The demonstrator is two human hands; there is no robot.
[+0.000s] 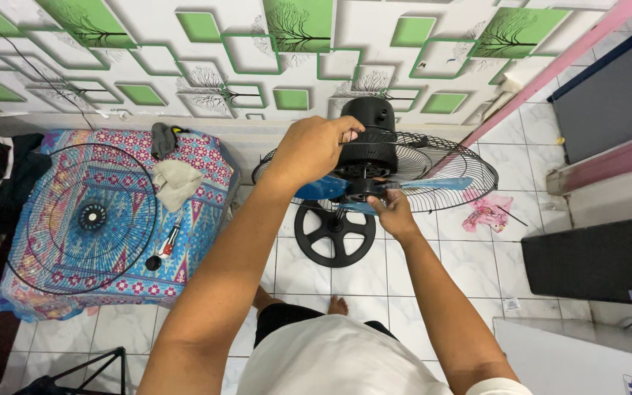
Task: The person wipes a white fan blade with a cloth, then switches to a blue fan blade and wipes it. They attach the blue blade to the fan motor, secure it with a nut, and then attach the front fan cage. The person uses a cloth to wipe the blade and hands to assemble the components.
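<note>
Above tiled floor [433,271]: left hand [314,150] clamped on rigid, top-heavy fan motor [369,139]; right hand [391,212] fingers pinched at blade hub [363,189]; thin blue blades [444,183] fragile.

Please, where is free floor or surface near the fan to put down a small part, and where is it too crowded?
Bare tiles lie between the round fan base and the patterned mattress, and right of the base toward the black cabinet. The mattress is crowded with the loose fan guard, cloth and screwdriver. A pink rag lies under the rear guard.
</note>
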